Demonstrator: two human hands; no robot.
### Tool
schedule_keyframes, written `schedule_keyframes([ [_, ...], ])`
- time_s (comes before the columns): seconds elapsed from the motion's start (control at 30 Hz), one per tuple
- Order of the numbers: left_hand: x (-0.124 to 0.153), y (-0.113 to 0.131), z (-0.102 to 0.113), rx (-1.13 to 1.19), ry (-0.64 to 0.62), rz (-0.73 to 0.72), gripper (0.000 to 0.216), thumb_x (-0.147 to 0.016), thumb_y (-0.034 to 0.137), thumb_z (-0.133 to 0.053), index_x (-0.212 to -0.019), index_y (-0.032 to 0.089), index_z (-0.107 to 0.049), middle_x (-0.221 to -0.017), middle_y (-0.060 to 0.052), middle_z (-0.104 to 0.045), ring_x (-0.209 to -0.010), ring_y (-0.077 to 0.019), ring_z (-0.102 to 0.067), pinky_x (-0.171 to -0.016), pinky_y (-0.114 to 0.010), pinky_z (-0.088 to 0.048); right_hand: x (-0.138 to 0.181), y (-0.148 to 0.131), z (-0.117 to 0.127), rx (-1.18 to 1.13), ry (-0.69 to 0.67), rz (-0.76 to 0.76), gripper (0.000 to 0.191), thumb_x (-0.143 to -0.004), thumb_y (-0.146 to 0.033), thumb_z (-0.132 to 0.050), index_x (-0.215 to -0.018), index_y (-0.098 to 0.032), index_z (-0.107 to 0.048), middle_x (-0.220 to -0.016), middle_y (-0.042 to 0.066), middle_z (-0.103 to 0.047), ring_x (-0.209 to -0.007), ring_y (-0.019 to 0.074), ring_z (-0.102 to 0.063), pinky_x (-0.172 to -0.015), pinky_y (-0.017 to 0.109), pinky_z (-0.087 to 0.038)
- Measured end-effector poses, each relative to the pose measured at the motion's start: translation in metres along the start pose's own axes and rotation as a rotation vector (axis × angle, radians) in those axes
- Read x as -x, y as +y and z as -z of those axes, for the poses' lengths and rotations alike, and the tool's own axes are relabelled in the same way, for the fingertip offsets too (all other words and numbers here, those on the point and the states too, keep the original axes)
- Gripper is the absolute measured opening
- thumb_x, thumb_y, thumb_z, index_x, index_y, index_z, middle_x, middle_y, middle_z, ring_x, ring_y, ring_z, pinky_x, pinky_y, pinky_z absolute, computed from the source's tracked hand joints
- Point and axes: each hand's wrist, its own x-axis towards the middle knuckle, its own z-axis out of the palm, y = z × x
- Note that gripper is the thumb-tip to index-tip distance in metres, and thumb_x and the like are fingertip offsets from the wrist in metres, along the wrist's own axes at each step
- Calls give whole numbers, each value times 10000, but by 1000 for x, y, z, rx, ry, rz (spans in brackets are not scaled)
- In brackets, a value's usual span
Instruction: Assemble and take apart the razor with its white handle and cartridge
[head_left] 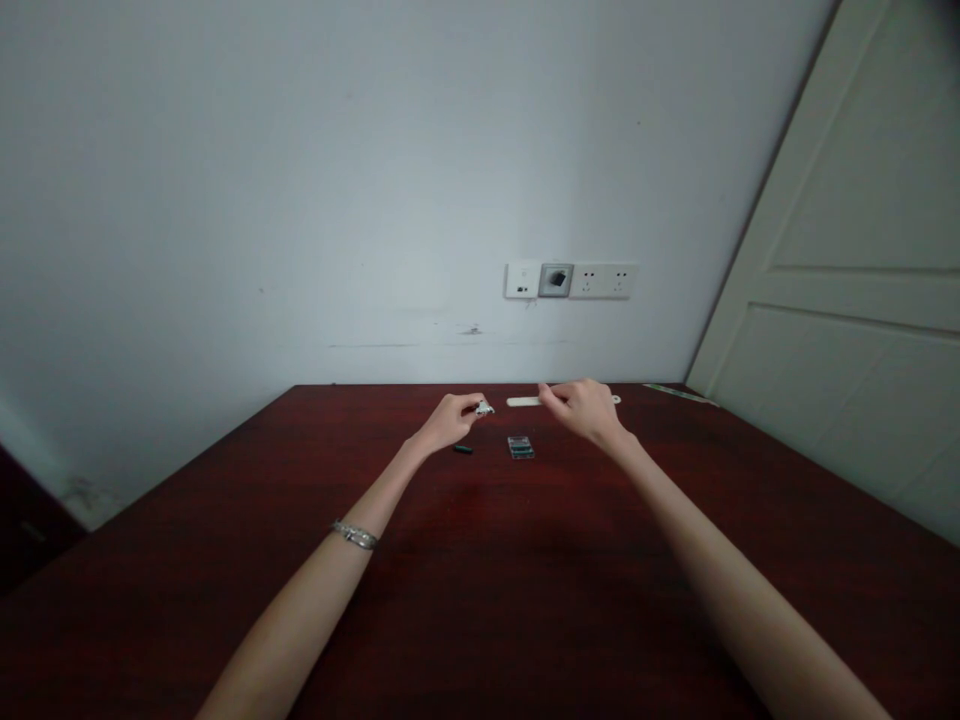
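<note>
My left hand [447, 422] is closed in a pinch on a small silvery metal piece [484, 408], which sticks out past the fingertips; its kind is too small to make out. Farther right, my right hand [586, 408] is closed around a long, flat, pale stick [523, 402] with a hole in its right end. The stick's middle is hidden behind the fingers, and its left end points toward the left hand. Between and nearer than the hands lies a small clear case [520, 447] with something dark in it. A short dark green rod [463, 450] lies just below the left hand.
The dark red wooden table [480, 600] runs back to a pale wall [300, 180] with sockets [600, 281]. A thin greenish-white strip [679, 393] lies at the back right corner. A white panelled door [855, 260] stands along the right side.
</note>
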Motion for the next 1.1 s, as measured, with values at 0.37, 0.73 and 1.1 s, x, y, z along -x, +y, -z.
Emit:
schedule_keyframes([
  [0.37,-1,-1,-4,-40,-25,-3,261,-721,58,-451,-856,132,-661,-786,-16,-659,-717,-124,-564,-682,-186,-390,5,-12,-5,16,96,101,579,-867,-500,-306,-533,-177,-651,-560,71,-645,-506,137,-512,-506,270,-143],
  [0.73,-4,1,-5,-113,-38,-14,337,-687,1,-411,-866,141,-660,-764,-17,-652,-703,-121,-563,-667,-184,-375,8,-22,-6,-49,136,144,597,-871,-506,-298,-503,-167,-624,-528,66,-618,-492,126,-497,-509,273,-146],
  [1.1,-1,2,0,-133,-36,0,310,-696,9,-411,-839,135,-655,-747,-12,-644,-682,-111,-549,-650,-169,-363,6,-13,-8,-69,116,84,577,-858,-497,-317,-475,-172,-601,-506,62,-602,-490,131,-495,-506,267,-154],
])
